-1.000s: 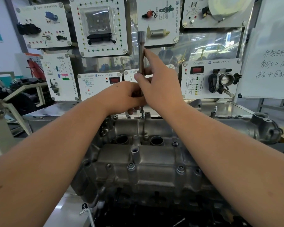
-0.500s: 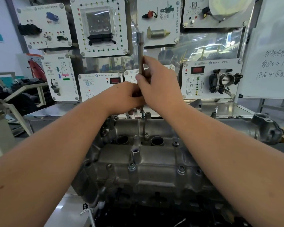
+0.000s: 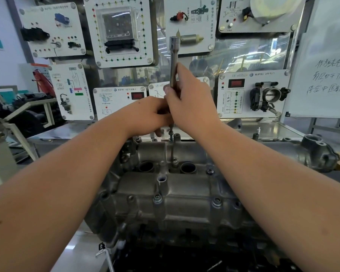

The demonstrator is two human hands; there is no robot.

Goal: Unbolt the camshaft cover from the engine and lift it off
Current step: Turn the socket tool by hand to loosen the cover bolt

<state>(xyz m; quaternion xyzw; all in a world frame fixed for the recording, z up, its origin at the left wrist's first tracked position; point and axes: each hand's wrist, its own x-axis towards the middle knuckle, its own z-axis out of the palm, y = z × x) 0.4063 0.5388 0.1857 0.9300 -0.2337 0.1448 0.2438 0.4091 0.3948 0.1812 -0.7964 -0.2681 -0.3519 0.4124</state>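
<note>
The grey cast camshaft cover (image 3: 185, 191) lies across the engine in front of me, with two open round wells and several bolts along its near edge. A long chrome socket extension (image 3: 173, 61) stands upright over a bolt (image 3: 171, 134) at the cover's far edge. My right hand (image 3: 190, 103) grips the tool's shaft, thumb and fingers wrapped round it. My left hand (image 3: 147, 116) curls round the lower end of the tool just above the bolt; what its fingertips touch is hidden.
Behind the engine stand white training panels (image 3: 124, 30) with mounted parts, among them a throttle body (image 3: 267, 97). A whiteboard (image 3: 326, 61) with handwriting is at the right. A metal bench top (image 3: 283, 130) runs behind the engine. A metal frame (image 3: 28, 108) stands left.
Both hands stay on the upright tool at the far bolt. The right hand's fingers have shifted slightly on the shaft; the tool's place is almost unchanged.
</note>
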